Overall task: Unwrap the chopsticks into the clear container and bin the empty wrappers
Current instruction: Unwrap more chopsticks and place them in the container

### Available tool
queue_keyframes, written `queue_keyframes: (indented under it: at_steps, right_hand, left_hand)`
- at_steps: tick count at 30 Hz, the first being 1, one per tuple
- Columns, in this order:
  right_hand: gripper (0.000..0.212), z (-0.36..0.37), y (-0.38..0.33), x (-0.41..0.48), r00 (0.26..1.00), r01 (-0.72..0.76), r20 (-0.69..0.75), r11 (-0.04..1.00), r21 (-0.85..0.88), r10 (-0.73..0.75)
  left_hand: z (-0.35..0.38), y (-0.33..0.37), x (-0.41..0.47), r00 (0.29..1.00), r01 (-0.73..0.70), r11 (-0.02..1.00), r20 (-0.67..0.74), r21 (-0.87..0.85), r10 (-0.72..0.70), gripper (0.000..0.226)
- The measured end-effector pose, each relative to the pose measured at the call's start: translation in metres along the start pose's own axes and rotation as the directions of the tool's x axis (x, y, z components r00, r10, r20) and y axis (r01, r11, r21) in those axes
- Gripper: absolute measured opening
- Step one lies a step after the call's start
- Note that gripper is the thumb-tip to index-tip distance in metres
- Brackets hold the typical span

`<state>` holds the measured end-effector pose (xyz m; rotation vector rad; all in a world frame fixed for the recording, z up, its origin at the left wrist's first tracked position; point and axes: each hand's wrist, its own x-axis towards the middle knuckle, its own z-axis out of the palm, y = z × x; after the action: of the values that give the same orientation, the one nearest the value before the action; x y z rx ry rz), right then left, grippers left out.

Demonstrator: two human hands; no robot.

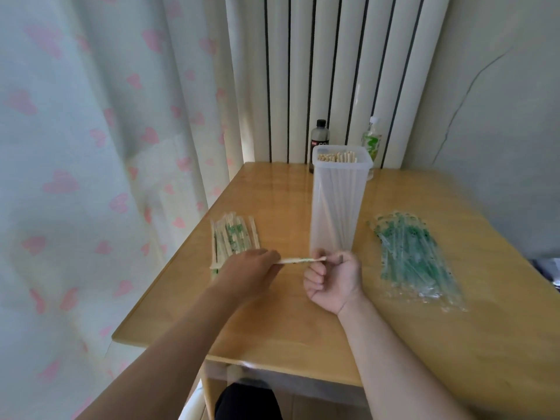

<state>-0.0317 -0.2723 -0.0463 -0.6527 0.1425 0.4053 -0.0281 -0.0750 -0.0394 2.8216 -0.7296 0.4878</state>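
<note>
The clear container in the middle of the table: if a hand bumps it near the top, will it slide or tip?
Probably tip. The clear container is tall and narrow, standing upright on the glossy wooden table. Its thin, translucent walls suggest light plastic, so little holds it down. The chopsticks inside reach the rim, which likely keeps the weight high.

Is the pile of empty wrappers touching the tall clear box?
Apart. In the head view, a strip of bare wooden table shows between the clear container and the pile of empty wrappers lying to its right.
</note>
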Motion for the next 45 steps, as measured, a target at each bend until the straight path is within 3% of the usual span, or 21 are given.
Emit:
queue_keyframes:
  at_steps: [3,5,10,15,19,25,32,39,45]
  right_hand:
    - [0.040,0.001,-0.002,-0.003,0.993,0.110,0.028,0.993,0.031,-0.111]
    - [0.027,0.004,-0.001,-0.004,0.987,0.154,0.056,0.986,-0.058,-0.151]
    - [0.015,-0.002,0.000,-0.005,0.978,0.209,0.025,0.950,-0.231,-0.209]
    - [0.017,-0.005,0.004,-0.005,0.980,0.195,0.032,0.931,-0.307,-0.195]
    - [0.015,-0.005,0.000,-0.006,0.973,0.218,-0.011,0.938,-0.271,-0.229]
    - [0.017,-0.021,-0.009,-0.002,0.921,0.316,-0.229,0.948,-0.029,-0.314]
    - [0.011,-0.015,-0.002,-0.001,0.946,0.265,-0.142,0.948,-0.176,-0.290]
    - [0.019,-0.022,-0.007,0.000,0.915,0.319,-0.259,0.948,-0.011,-0.311]
    - [0.023,-0.020,-0.005,0.002,0.908,0.327,-0.269,0.945,-0.029,-0.322]
  left_hand:
    - [-0.003,0.009,0.004,0.983,0.155,0.980,0.122,-0.123,-0.140,0.030]
    - [-0.010,0.017,0.010,0.959,0.232,0.954,0.206,-0.191,-0.193,0.034]
    - [-0.019,0.031,0.021,0.901,0.332,0.895,0.380,-0.299,-0.207,0.048]
    - [-0.019,0.043,0.025,0.873,0.379,0.855,0.442,-0.353,-0.205,0.046]
    - [-0.019,0.036,0.024,0.883,0.370,0.849,0.428,-0.378,-0.194,0.047]
    - [-0.021,0.006,0.013,0.870,0.433,0.812,0.416,-0.391,-0.264,0.044]
    - [-0.019,0.008,0.014,0.926,0.345,0.866,0.284,-0.362,-0.250,0.041]
    - [-0.016,-0.004,0.014,0.920,0.361,0.869,0.280,-0.337,-0.274,0.047]
    - [-0.019,-0.016,0.013,0.916,0.373,0.878,0.272,-0.300,-0.296,0.052]
